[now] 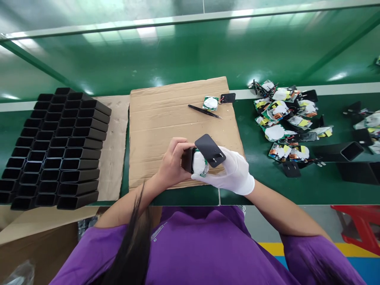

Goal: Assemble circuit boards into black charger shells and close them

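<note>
Bare, my left hand [175, 162] is wrapped round a black rectangular plastic housing [187, 160] above the front of the cardboard sheet [157, 118]. A green circuit board with a white pad [199, 163] sits at the housing's open end, partly inside it. My right hand [233, 172], in a white glove, grips this board by its edge. A black end plate with metal prongs [209, 150] stands tilted over the board, against the gloved fingers. Farther back on the cardboard lie black tweezers [204, 112] and another circuit board [210, 103] wired to a black plate [228, 98].
Stacked black housings [56, 150] fill the left side, open ends facing me. On the right is a pile of circuit boards [279, 111] with wires and plates. More housings [335, 152] lie beyond it. A red stool [359, 225] stands below the table at right.
</note>
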Motion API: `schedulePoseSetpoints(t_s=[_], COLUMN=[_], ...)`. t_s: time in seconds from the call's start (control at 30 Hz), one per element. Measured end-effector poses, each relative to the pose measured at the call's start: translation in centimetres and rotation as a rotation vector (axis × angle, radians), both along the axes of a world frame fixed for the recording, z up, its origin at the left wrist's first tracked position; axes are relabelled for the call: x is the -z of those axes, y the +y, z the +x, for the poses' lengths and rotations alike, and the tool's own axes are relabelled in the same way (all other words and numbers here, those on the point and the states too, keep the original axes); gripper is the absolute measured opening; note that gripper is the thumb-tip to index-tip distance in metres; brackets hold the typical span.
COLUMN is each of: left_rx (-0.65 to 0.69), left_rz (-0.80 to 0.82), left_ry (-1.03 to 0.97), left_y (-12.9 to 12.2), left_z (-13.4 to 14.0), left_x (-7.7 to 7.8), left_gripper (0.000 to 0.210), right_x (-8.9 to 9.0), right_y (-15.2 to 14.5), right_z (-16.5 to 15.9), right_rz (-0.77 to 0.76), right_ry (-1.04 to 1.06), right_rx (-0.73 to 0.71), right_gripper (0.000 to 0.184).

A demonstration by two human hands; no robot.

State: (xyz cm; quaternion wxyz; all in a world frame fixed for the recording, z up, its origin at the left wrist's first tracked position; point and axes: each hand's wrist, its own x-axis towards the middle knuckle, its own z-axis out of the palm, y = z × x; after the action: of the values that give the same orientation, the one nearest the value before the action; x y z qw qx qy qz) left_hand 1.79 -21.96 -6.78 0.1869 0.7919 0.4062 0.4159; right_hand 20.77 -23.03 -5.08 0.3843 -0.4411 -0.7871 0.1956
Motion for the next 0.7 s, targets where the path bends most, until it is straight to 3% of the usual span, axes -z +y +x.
schedulePoseSetpoints(t_s=[0.37, 0.7], left_rx=[-0.027, 0.000], left_rz=[-0.016, -0.106], left_ry=[0.013, -0.030], left_y=[0.12, 0.03], left_z=[-0.02, 0.09], left_x=[0.23, 0.41], left_gripper=[0.055, 0.048], right_x=[-0.82, -0.38], right_y=[0.43, 0.69], right_z=[-0.11, -0.62], right_rz=[0.120, -0.054], right_ry=[0.065, 0.193], right_rx=[-0.045, -0.085], right_gripper=[0.050, 0.047])
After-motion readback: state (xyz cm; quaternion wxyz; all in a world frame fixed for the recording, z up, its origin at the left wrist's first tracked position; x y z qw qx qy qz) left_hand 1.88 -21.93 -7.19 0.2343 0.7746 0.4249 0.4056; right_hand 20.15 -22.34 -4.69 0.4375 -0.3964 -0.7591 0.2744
